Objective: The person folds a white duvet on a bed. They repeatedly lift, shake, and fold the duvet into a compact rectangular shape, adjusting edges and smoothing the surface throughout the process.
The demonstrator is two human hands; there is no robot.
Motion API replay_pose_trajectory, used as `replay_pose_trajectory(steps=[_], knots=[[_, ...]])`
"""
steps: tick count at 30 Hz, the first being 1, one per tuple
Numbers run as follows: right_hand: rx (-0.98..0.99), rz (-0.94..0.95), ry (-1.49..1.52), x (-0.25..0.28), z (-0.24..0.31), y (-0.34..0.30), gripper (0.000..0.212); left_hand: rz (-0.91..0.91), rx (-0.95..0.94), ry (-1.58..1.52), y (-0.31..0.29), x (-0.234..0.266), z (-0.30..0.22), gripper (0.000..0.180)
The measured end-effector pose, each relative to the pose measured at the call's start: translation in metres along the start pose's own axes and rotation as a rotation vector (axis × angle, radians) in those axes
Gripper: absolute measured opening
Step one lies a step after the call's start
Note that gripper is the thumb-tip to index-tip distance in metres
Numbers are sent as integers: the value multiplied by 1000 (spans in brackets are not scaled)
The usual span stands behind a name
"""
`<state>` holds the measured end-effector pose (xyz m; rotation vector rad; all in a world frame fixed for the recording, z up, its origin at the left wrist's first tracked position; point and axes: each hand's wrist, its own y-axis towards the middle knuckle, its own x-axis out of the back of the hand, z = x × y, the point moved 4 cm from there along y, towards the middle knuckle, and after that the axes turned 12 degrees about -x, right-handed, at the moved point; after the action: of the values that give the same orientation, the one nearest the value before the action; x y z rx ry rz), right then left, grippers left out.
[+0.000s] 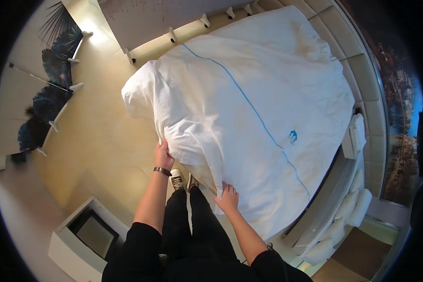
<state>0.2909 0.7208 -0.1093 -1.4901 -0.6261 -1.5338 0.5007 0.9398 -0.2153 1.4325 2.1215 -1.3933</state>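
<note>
Both hands, left hand point(163, 155) and right hand point(228, 197), pinch the white duvet point(249, 108) edge; its near-left corner overhangs the bed (loosely bunched) and could drag onto the floor point(94, 141).

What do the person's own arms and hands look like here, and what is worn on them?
Both forearms are bare, with black sleeves pushed up above the elbows. The left hand has a dark wristband at the wrist. The right hand wears nothing visible. No gloves.
</note>
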Motion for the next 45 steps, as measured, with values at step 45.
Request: replay_pose_trajectory(steps=[45], knots=[[-1586,274,2287,-154,230,60,33,-152,-148,412,311,59,-400,34]])
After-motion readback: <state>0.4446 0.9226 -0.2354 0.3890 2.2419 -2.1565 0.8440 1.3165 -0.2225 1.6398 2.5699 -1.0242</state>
